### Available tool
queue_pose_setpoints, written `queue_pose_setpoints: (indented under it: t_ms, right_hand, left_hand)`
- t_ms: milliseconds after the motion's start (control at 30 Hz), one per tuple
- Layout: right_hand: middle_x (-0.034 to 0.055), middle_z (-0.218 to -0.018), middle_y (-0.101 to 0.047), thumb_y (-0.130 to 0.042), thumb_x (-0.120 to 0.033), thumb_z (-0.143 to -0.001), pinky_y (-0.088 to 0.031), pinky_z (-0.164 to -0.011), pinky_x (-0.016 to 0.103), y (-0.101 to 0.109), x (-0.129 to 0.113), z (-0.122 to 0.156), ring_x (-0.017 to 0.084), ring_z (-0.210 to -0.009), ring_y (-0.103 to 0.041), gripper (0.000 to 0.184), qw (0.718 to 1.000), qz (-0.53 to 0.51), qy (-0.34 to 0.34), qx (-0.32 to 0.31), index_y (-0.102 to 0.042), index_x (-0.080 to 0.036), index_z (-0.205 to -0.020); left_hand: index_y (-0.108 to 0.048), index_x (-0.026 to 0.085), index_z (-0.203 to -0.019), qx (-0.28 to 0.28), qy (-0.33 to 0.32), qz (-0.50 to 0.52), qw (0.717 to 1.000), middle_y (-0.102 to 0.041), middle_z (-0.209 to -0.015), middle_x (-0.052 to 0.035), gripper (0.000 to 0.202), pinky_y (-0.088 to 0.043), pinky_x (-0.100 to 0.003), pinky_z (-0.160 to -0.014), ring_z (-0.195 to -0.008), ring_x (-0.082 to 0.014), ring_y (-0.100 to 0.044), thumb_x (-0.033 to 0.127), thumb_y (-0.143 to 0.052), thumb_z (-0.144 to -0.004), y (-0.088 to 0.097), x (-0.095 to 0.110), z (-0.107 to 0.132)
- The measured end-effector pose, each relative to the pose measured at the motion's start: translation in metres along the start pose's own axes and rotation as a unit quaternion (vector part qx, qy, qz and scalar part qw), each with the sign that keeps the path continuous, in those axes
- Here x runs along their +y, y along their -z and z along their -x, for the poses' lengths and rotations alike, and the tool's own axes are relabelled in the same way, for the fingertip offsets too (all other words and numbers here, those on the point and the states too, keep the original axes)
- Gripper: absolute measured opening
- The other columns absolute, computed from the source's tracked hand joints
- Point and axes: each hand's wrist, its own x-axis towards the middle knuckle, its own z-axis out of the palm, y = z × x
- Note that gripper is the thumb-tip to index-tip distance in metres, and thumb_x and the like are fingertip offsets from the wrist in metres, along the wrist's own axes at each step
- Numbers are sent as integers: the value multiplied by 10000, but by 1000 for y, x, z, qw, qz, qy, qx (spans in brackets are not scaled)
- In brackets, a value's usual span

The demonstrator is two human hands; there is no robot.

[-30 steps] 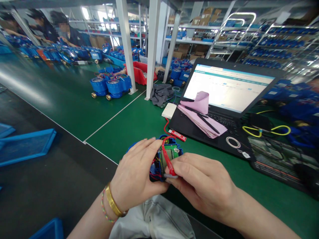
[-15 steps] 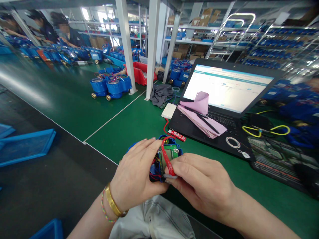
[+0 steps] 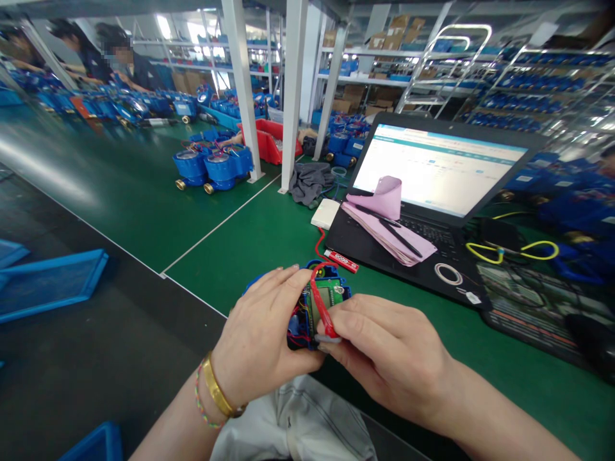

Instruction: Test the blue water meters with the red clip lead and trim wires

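A blue housing [image 3: 294, 324] is held open-faced above the near edge of the green surface [image 3: 221, 256], in front of the person; a green board [image 3: 329, 283], a grey display [image 3: 327, 299] and thin wires are exposed inside. The housing is clamped by the left hand [image 3: 264, 326], by which its left side is hidden, so its full long axis cannot be told. The display is crossed lengthwise by a red cable [image 3: 321, 301], its near end pointed toward the person and slightly right, where it is pinched in the right hand's [image 3: 394, 352] grip beside a grey piece [image 3: 327, 339]. Just beyond, a red stick [image 3: 342, 261] is seen, with a white box [image 3: 325, 214] farther off. To the right, a laptop [image 3: 437, 169] is overlaid by pink papers [image 3: 408, 251].
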Motion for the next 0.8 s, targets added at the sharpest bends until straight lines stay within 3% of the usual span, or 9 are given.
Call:
queue_pose_setpoints:
  t_ms: [800]
  right_hand:
    - [48,-674,-592,-471,-106,-899,-430,-548,261,1,1,-1,150,-605,-530,154,1000,0,-1,4,-559,-141,-777]
  left_hand:
    - [-442,123,-1269,5,1,7,1000,-570,-1272,-148,688,-447,-479,-1037,-1189,-271,-535,277,-665,-636,-1,0,-2]
